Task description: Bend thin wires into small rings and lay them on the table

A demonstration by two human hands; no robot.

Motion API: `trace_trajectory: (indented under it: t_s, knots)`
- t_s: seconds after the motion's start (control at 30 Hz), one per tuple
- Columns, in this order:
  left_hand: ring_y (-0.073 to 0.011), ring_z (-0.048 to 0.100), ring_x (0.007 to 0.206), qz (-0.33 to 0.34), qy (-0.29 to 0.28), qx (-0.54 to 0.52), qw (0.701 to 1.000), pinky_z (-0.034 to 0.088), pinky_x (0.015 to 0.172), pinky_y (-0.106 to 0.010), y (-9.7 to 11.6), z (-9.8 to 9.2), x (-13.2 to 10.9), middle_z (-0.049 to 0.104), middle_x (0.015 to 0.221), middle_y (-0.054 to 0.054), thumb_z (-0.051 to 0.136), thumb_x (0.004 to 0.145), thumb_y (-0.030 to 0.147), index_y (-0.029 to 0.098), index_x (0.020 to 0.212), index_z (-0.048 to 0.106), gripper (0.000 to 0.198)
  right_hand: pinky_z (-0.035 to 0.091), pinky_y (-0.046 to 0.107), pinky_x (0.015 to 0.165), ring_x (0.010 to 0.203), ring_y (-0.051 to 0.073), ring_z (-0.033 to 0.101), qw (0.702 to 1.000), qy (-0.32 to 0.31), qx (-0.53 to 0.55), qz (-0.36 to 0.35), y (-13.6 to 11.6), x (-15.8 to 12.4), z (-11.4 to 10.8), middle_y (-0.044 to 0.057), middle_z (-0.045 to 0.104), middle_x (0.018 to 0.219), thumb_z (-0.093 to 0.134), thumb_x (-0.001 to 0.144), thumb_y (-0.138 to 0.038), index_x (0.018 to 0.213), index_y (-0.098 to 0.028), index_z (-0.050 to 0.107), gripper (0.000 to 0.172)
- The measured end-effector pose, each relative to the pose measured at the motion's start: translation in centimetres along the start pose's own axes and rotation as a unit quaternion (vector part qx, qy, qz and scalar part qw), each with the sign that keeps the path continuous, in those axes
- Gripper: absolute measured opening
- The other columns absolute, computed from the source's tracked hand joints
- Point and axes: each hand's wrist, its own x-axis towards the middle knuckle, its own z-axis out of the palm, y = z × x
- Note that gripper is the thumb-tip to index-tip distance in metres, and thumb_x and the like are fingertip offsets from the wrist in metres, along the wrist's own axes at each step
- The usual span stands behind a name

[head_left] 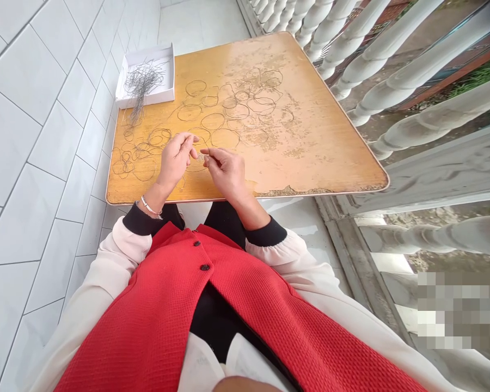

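Thin wire [199, 158], a small pale twist at its middle, pinched between the fingers [207, 153] of both hands. Wire loops [212, 111] lie flat, overlapping, scattered over the surface [310, 152]. Loose strands [141, 81] bunch in a white box [163, 71], some trailing over its edge.

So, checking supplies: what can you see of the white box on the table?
The white box is a shallow, open-topped rectangular tray, apparently card. It sits at the far left corner of the wooden tabletop, near the white tiles. A bundle of thin grey wires lies inside, trailing over its near rim.
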Motion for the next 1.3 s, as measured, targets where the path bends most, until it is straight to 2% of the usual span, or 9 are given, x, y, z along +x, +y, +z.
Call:
trace_trajectory:
  t_s: [0.17, 0.3, 0.43, 0.6, 0.87, 0.97, 1.17, 1.3]
  knots:
    - [-0.0032, 0.044, 0.049, -0.036, -0.034, -0.003, 0.999, 0.037, 0.051, -0.018, 1.1, -0.7, 0.0, 0.059, 0.064, 0.005, 0.063, 0.097, 0.026, 0.017, 0.085, 0.065, 0.015, 0.053, 0.039, 0.084, 0.083, 0.023, 0.066, 1.000, -0.003, -0.028, -0.014, 0.3, 0.2, -0.4, 0.006, 0.071, 0.081, 0.055, 0.093, -0.030, 0.100, -0.022, 0.079, 0.026]
    - [-0.0034, 0.045, 0.048, -0.032, -0.060, 0.014, 0.998, 0.036, 0.050, -0.019, 1.2, -0.7, 0.1, 0.059, 0.060, 0.005, 0.066, 0.096, 0.031, 0.017, 0.079, 0.065, 0.021, 0.052, 0.039, 0.087, 0.084, 0.023, 0.065, 0.999, -0.002, -0.044, -0.014, 0.4, 0.2, -0.3, 0.006, 0.069, 0.079, 0.057, 0.093, -0.031, 0.105, -0.023, 0.079, 0.026]
    - [-0.0057, 0.049, 0.050, -0.012, -0.046, 0.005, 0.999, 0.038, 0.052, -0.020, 0.5, -0.4, 0.2, 0.057, 0.056, 0.004, 0.054, 0.102, 0.037, 0.019, 0.080, 0.067, 0.031, 0.052, 0.039, 0.089, 0.085, 0.022, 0.066, 1.000, -0.003, 0.003, -0.004, 0.2, 0.2, -0.4, 0.003, 0.070, 0.081, 0.060, 0.092, -0.031, 0.117, -0.027, 0.076, 0.030]
    - [-0.0053, 0.042, 0.045, -0.006, -0.024, -0.022, 0.999, 0.035, 0.049, -0.022, -0.5, -0.1, -0.2, 0.054, 0.055, 0.005, 0.052, 0.103, 0.041, 0.020, 0.084, 0.067, 0.032, 0.055, 0.037, 0.082, 0.077, 0.019, 0.066, 0.998, -0.012, 0.068, 0.007, 0.4, 0.6, -0.6, 0.002, 0.071, 0.079, 0.061, 0.092, -0.035, 0.104, -0.026, 0.080, 0.025]
    - [-0.0046, 0.042, 0.046, -0.023, 0.028, -0.058, 0.998, 0.037, 0.048, -0.021, -1.0, 0.8, -0.6, 0.058, 0.059, 0.004, 0.049, 0.104, 0.043, 0.021, 0.086, 0.066, 0.033, 0.056, 0.031, 0.069, 0.066, 0.014, 0.062, 0.987, 0.007, 0.148, 0.065, 1.1, 0.2, 0.5, 0.001, 0.071, 0.078, 0.064, 0.090, -0.049, 0.104, -0.024, 0.080, 0.032]
    - [-0.0034, 0.045, 0.046, -0.047, -0.004, -0.053, 0.997, 0.036, 0.048, -0.019, -0.3, 0.4, -0.7, 0.059, 0.060, 0.004, 0.052, 0.103, 0.041, 0.019, 0.083, 0.065, 0.032, 0.055, 0.031, 0.068, 0.066, 0.014, 0.062, 0.989, 0.010, 0.138, 0.056, 1.2, 0.2, 0.2, 0.002, 0.072, 0.078, 0.062, 0.092, -0.047, 0.099, -0.022, 0.080, 0.032]
    - [-0.0012, 0.045, 0.043, -0.126, -0.097, -0.122, 0.980, 0.031, 0.045, -0.016, 0.9, -0.7, -0.5, 0.060, 0.057, 0.003, 0.053, 0.101, 0.029, 0.015, 0.075, 0.062, 0.031, 0.054, 0.033, 0.078, 0.080, 0.018, 0.068, 0.998, -0.002, 0.007, -0.055, 0.9, 0.5, -1.0, 0.006, 0.075, 0.087, 0.056, 0.097, -0.047, 0.097, -0.022, 0.079, 0.034]
    - [-0.0005, 0.045, 0.044, -0.138, -0.128, -0.177, 0.966, 0.029, 0.044, -0.014, 0.9, -0.7, -0.6, 0.060, 0.058, 0.003, 0.056, 0.098, 0.024, 0.014, 0.075, 0.063, 0.027, 0.052, 0.031, 0.074, 0.075, 0.017, 0.066, 0.997, -0.010, 0.010, -0.082, 0.8, 0.6, -1.1, 0.005, 0.072, 0.079, 0.053, 0.099, -0.050, 0.091, -0.021, 0.077, 0.039]
